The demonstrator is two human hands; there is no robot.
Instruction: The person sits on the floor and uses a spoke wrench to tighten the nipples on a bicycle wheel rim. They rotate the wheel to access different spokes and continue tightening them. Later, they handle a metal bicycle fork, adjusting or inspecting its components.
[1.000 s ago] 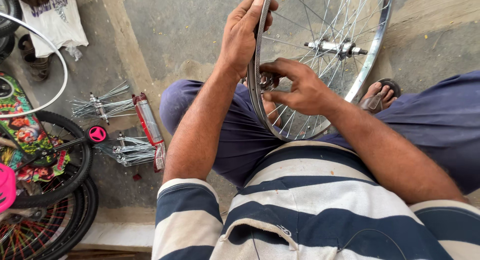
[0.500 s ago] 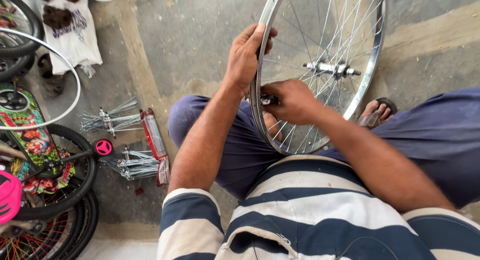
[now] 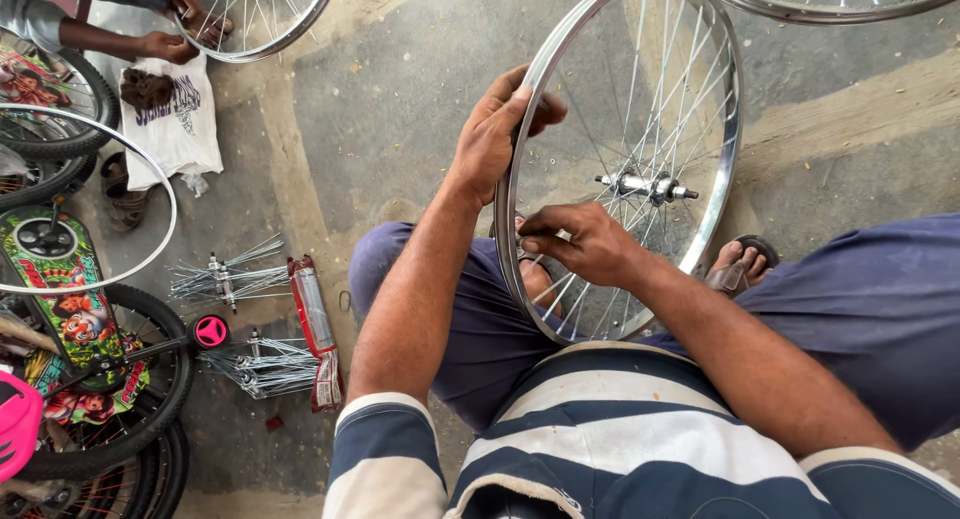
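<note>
Between the knees, left hand (image 3: 492, 139) and right hand (image 3: 585, 244) hold a wheel rim (image 3: 728, 149)

The wheel rim (image 3: 722, 129) stands upright between the person's knees, its hub (image 3: 645, 187) at centre. The left hand (image 3: 495, 129) grips the rim at ten o'clock; the right hand (image 3: 585, 244) sits at seven o'clock. Hubs with loose spokes (image 3: 245, 319) lie on the floor (image 3: 400, 109) well apart at nine o'clock.
</note>
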